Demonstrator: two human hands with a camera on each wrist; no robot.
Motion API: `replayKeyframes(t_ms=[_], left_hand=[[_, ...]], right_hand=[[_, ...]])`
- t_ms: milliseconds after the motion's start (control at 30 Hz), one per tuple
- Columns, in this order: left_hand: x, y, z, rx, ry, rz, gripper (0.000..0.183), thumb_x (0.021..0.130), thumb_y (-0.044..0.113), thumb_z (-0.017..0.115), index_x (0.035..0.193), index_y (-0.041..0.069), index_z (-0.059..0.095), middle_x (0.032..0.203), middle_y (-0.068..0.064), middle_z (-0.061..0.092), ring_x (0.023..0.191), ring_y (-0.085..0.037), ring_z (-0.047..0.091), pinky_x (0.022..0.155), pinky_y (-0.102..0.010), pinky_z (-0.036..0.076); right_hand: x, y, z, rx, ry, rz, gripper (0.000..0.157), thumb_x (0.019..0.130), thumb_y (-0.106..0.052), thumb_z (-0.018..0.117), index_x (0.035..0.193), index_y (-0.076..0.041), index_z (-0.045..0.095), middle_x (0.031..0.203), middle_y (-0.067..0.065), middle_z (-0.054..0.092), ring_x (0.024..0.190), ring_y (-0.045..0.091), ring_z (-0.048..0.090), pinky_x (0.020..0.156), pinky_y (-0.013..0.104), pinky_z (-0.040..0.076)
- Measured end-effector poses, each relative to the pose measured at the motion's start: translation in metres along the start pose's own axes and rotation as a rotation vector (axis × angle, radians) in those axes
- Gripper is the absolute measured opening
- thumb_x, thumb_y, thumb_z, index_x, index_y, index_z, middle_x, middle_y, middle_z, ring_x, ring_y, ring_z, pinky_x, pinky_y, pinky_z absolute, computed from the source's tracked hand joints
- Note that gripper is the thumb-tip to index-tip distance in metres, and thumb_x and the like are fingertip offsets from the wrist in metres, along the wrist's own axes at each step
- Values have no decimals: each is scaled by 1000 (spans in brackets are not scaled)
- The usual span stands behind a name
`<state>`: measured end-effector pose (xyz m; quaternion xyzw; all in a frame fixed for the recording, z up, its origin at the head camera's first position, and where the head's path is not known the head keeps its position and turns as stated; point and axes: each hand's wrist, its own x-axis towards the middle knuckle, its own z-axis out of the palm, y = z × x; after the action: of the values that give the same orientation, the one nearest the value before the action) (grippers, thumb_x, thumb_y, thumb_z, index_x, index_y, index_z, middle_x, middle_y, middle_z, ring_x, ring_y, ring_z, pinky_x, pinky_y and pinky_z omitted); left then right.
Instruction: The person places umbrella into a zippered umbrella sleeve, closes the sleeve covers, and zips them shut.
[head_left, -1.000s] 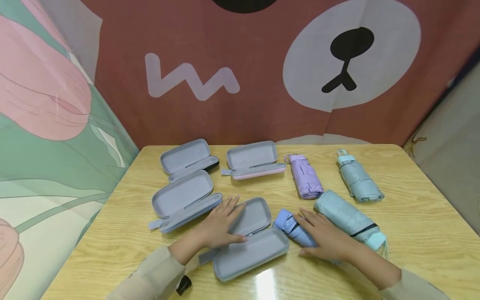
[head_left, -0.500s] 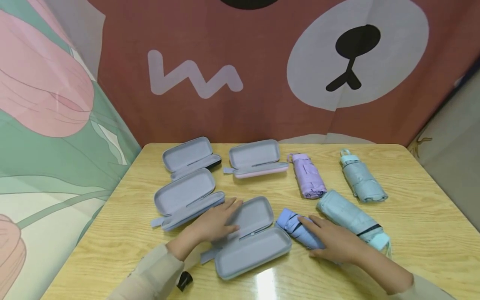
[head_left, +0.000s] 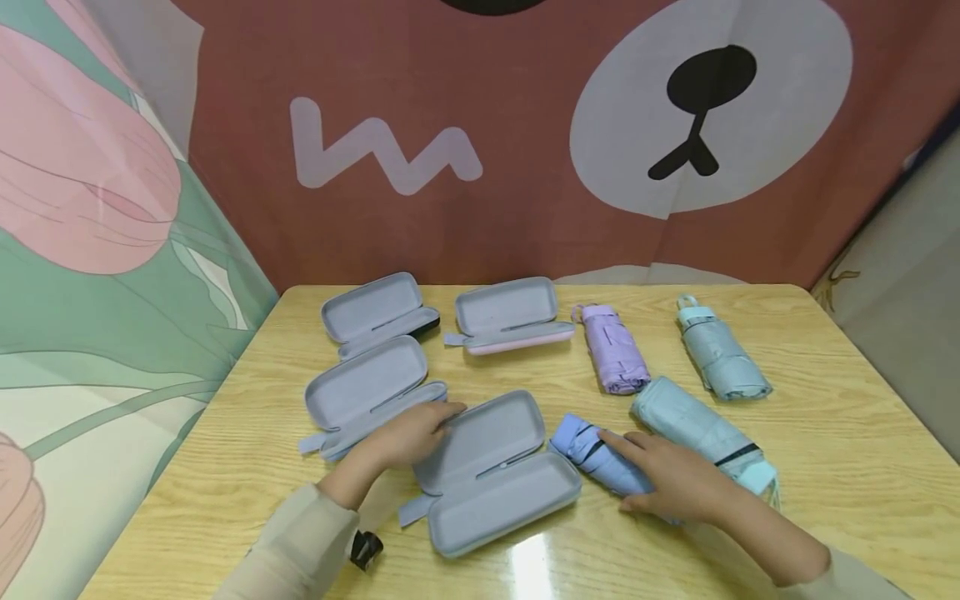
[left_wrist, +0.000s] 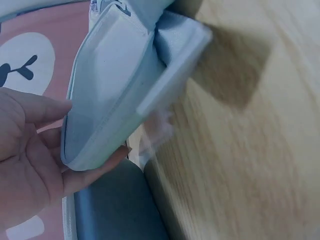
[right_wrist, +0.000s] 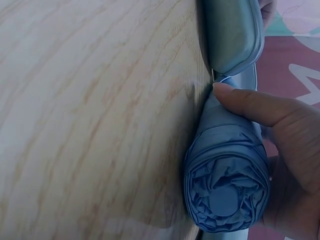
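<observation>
A long hard zip case (head_left: 506,504) with grey lining lies unfolded near the front of the table. My left hand (head_left: 408,433) is at the left end of its lid. In the left wrist view, that hand's thumb and fingers grip the rounded end of the case (left_wrist: 107,100) from both sides. To the right of the case lies a rolled blue folding umbrella (head_left: 588,450). My right hand (head_left: 678,479) holds it from above. The right wrist view has the thumb along one side of the umbrella (right_wrist: 225,145), the other fingers mostly hidden behind it.
Further left and back stand several more unfolded zip cases, one blue (head_left: 367,383), one black (head_left: 372,304), one pink (head_left: 506,308). A purple umbrella (head_left: 613,350) and two teal umbrellas, one far (head_left: 720,354), one near (head_left: 697,425), lie right. A small black object (head_left: 366,550) sits in front.
My left hand has slid left and off the middle of the lid to its left end, its fingers drawing in. The right hand stays on the blue umbrella.
</observation>
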<state>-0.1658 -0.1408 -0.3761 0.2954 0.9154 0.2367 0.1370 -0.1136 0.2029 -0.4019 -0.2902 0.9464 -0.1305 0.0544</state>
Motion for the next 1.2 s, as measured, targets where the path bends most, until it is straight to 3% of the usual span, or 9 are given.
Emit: replayKeyframes(t_ms=[333, 433, 533, 767, 1000, 1200], left_hand=[[0, -5, -2, -41, 32, -6, 31, 88, -1, 41, 117, -1, 51, 112, -13, 55, 103, -24, 50, 83, -35, 41], [-1, -5, -3, -61, 33, -20, 30, 88, 0, 43, 116, 0, 52, 100, -11, 58, 85, -18, 54, 72, -31, 44], [-1, -7, -3, -68, 29, -28, 29, 88, 1, 44, 115, 1, 53, 93, -7, 58, 72, -14, 49, 64, -29, 41], [-1, -8, -2, -47, 70, -9, 19, 86, 0, 48, 100, -1, 59, 94, -9, 60, 86, -19, 55, 70, -31, 45], [0, -9, -3, -28, 108, 18, 14, 86, 1, 49, 94, 0, 60, 88, -7, 60, 81, -18, 56, 66, -29, 45], [2, -7, -4, -44, 139, 7, 11, 86, 1, 49, 90, 3, 60, 84, -4, 59, 77, -15, 55, 64, -27, 44]], right_hand=[[-2, -3, -5, -30, 3, 42, 81, 63, -45, 70, 132, -16, 38, 107, 16, 53, 90, 32, 53, 70, 45, 44], [-3, -3, -7, -27, -10, 59, 82, 61, -42, 72, 132, -16, 38, 108, 17, 52, 90, 33, 53, 69, 47, 44], [-3, -4, -7, -29, -14, 66, 82, 62, -40, 73, 132, -16, 38, 108, 18, 52, 90, 33, 53, 69, 47, 44], [-3, -4, -2, -35, 23, 60, 79, 61, -32, 74, 130, -15, 40, 105, 15, 54, 89, 31, 54, 66, 45, 45], [-5, 0, 2, 1, 98, 46, 76, 59, -28, 75, 127, -12, 45, 102, 8, 56, 89, 26, 54, 68, 40, 46], [-6, 3, 5, 42, 145, 37, 73, 60, -26, 76, 125, -10, 47, 107, 13, 56, 95, 31, 52, 74, 45, 44]])
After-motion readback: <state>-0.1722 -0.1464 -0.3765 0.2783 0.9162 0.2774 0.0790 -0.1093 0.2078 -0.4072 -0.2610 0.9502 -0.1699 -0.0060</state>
